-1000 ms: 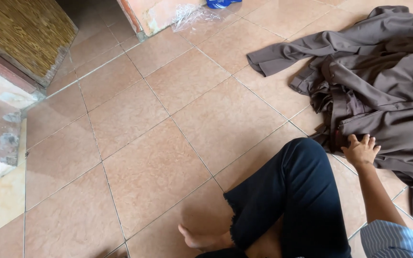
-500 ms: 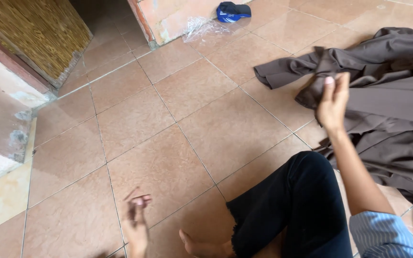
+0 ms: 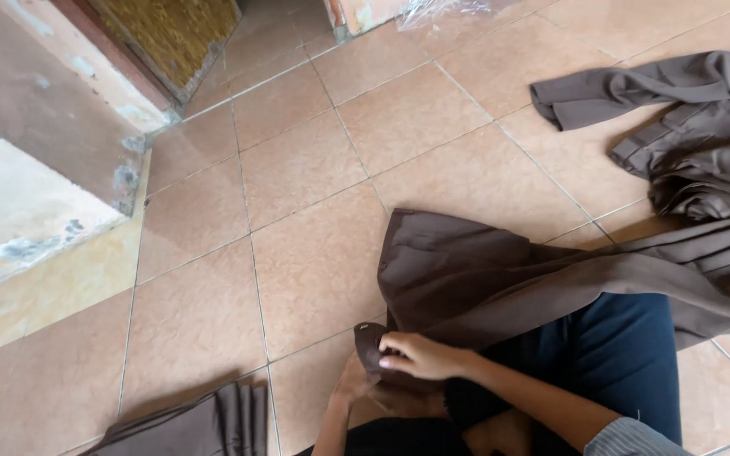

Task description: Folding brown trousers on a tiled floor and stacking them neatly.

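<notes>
I sit on a tiled floor with a dark brown garment point(image 3: 483, 279) pulled across my lap and my blue trouser leg point(image 3: 618, 346). My right hand point(image 3: 420, 355) pinches the garment's near edge, fingers closed on the cloth. Just below it, my left hand point(image 3: 352, 384) is partly hidden under the same edge and appears to hold the cloth from beneath. The cloth stretches to the right toward a heap of the same brown fabric point(image 3: 703, 152).
More brown cloth point(image 3: 204, 422) lies on the floor at the bottom left. A pale wall corner point(image 3: 61, 177) and a woven door panel point(image 3: 171, 34) stand at the upper left. A clear plastic bag point(image 3: 441, 10) lies at the top edge.
My right hand, which reached to the brown heap, has drawn a garment over my lap. Both hands now meet at its near edge. The view has shifted right and down.
</notes>
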